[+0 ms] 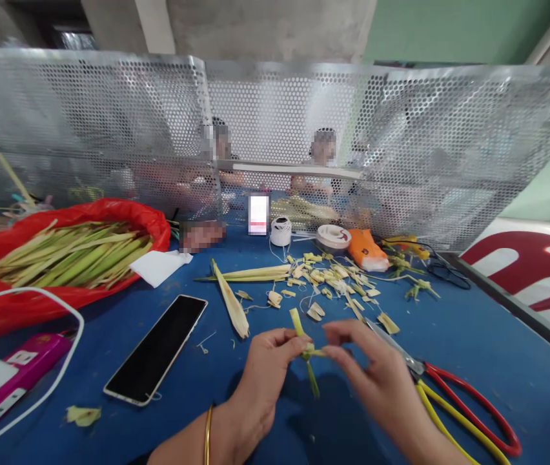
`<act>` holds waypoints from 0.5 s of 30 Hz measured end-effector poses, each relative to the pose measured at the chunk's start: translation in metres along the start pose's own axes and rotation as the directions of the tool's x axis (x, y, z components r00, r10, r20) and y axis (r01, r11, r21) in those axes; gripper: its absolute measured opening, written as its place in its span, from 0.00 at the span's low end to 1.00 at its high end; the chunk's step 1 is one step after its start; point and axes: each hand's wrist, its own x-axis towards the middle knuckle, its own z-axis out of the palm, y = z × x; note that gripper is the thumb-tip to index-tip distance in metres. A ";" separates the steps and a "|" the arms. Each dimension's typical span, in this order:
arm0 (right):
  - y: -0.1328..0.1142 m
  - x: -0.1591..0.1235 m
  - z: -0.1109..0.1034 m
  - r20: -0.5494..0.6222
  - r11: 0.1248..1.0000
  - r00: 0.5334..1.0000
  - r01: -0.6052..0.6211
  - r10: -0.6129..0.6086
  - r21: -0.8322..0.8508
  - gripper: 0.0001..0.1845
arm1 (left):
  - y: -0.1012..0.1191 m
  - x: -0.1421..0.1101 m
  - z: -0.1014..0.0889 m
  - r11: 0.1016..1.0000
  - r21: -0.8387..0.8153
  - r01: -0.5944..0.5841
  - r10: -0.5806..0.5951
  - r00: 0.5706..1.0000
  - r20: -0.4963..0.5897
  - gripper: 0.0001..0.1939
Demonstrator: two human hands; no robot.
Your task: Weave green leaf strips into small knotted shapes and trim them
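The left hand (270, 361) pinches the leaf piece (310, 352) between thumb and fingertips at its middle; those fingers cover part of its knot. The right hand (376, 368) is narrowly opened, thumb and index finger at the piece's right-hand strip; whether they close on it cannot be told. The piece is held above the blue table (236, 400), in front of the scraps (333, 278).

The right hand and forearm partly hide the scissors (449, 381); the yellow handle is cut off at the lower frame edge. The red bag (159, 226) is cut off at left. Bare table lies between the phone (159, 349) and the left hand. The perforated screen (275, 110) bounds the far side.
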 end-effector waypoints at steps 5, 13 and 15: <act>0.022 0.019 -0.040 -0.100 0.980 0.987 -0.142 0.129 -0.138 0.14 | -0.002 -0.006 0.003 0.996 0.038 0.083 -0.086 0.994 0.068 0.09; 0.086 0.093 -0.069 0.022 0.795 0.950 -0.248 0.312 -0.554 0.09 | -0.009 -0.013 0.006 0.986 0.078 0.147 -0.157 0.975 0.154 0.11; 0.099 0.106 -0.067 0.027 0.791 0.934 -0.287 0.356 -0.540 0.10 | -0.013 -0.008 0.004 0.987 0.086 0.139 -0.152 0.974 0.169 0.11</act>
